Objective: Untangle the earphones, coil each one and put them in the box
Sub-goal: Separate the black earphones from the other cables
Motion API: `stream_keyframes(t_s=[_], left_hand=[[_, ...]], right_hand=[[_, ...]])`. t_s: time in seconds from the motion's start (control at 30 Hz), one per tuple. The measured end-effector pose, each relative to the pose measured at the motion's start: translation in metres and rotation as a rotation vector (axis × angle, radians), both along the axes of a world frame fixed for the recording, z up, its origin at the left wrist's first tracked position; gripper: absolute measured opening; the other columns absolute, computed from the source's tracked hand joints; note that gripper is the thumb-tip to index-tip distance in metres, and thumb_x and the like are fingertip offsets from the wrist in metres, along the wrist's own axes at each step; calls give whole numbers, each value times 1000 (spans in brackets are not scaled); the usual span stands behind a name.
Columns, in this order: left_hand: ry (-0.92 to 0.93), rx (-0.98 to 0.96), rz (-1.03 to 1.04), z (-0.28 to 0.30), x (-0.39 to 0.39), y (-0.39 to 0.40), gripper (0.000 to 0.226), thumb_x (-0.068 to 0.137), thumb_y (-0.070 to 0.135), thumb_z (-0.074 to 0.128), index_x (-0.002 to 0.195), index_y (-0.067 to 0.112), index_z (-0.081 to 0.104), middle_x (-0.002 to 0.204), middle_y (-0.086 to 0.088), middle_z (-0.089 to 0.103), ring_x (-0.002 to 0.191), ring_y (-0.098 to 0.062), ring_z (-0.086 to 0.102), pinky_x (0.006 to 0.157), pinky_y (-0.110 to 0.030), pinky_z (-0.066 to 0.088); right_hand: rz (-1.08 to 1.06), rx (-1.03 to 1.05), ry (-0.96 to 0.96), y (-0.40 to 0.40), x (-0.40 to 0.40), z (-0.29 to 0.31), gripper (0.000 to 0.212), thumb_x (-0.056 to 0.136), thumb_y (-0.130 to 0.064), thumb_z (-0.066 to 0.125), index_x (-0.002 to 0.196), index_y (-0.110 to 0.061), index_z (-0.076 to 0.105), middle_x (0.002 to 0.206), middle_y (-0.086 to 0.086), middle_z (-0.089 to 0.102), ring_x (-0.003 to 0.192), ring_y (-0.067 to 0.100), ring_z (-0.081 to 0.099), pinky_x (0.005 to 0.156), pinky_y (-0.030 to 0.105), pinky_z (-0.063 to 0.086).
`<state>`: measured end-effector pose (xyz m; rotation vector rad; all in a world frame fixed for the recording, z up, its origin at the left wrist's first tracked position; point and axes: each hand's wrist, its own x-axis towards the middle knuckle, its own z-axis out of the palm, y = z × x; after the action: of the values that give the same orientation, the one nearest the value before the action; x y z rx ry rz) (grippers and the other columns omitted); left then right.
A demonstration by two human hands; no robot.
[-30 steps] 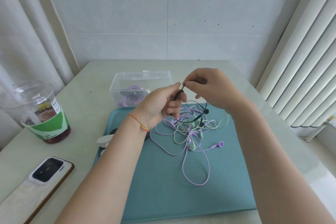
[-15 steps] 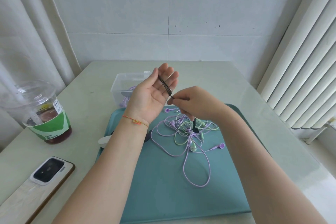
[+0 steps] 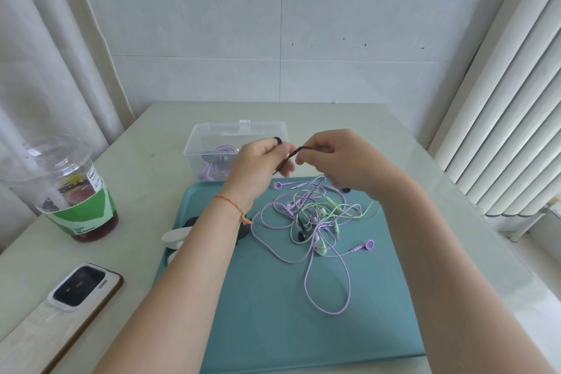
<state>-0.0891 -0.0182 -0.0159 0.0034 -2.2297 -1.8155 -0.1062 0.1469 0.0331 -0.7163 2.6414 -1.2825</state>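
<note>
A tangle of purple and light-green earphones (image 3: 315, 218) lies on the teal tray (image 3: 273, 313). Both hands are raised above the tray's far edge, holding the black earphone cable (image 3: 291, 155) between them. My left hand (image 3: 258, 164) has the black cable wound around its fingers. My right hand (image 3: 340, 161) pinches the cable's free stretch just to the right. A black earbud (image 3: 301, 235) still lies in the tangle. The clear plastic box (image 3: 194, 146) stands behind the tray with a coiled purple earphone (image 3: 220, 161) inside.
An iced drink cup (image 3: 73, 191) with a green sleeve stands at the left. A phone (image 3: 79, 288) lies near the front left edge. A white object (image 3: 173, 235) lies by the tray's left rim. Curtains hang on the left, blinds on the right.
My left hand turned from palm-up and open to closed around the black cable. My right hand rose from above the tangle to level with the left, pulling the cable up.
</note>
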Motion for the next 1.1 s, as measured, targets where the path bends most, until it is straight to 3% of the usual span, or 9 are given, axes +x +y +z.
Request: stream_keyframes(t_s=[0.07,0.17,0.33,0.5,0.73,0.87,0.97,1.1], left_hand=[[-109,8,-129,1,1,2,31,102,18,45,83,4,66,50,5,49,48,-10,43,64,-23,47],[-236,211,-320,4,5,6,42,105,29,36,83,5,63,53,2,36,45,-12,33,56,-26,45],[-304,400,-485,11,11,6,39,104,26,31,81,7,56,54,2,40,45,-11,32,49,-25,26],[-350,554,-590,13,13,5,33,96,32,38,76,11,54,51,5,32,42,-8,28,43,-20,25],[-223,583,-547,7,10,4,37,97,22,42,81,5,71,70,-6,63,59,-16,59,51,-22,45],[-184,588,-608,10,15,5,35,88,23,47,82,7,77,64,-2,60,66,-18,65,62,-24,54],[-236,640,-545,14,13,6,33,95,24,44,80,9,70,51,5,40,48,-11,45,48,-20,41],[-376,517,-426,13,8,5,36,103,28,37,74,13,52,49,8,26,39,-7,25,40,-18,19]], right_hand=[[-45,-43,53,4,-3,2,19,90,-28,62,81,-15,71,46,-9,36,41,10,29,40,18,25],[-95,-101,96,7,-4,3,22,91,-29,63,76,-14,69,43,-11,33,39,8,27,38,16,23],[-110,-153,105,6,-4,4,22,92,-28,61,78,-14,69,51,-4,38,44,10,30,40,17,26],[-90,-206,109,3,-3,2,19,92,-28,61,78,-17,69,58,4,39,46,12,29,43,19,25],[-153,-369,155,2,-4,4,20,93,-21,60,73,-19,64,55,-2,51,46,15,39,47,21,33],[-171,-323,88,0,-3,3,17,92,-18,57,78,-10,64,62,-2,63,43,15,50,45,20,39],[-152,-289,35,-2,-3,0,16,88,-10,50,89,-9,66,73,-1,69,46,16,55,47,26,39],[-54,-234,69,-3,-1,-1,37,84,-6,50,107,-29,67,99,1,67,61,16,62,56,31,47]])
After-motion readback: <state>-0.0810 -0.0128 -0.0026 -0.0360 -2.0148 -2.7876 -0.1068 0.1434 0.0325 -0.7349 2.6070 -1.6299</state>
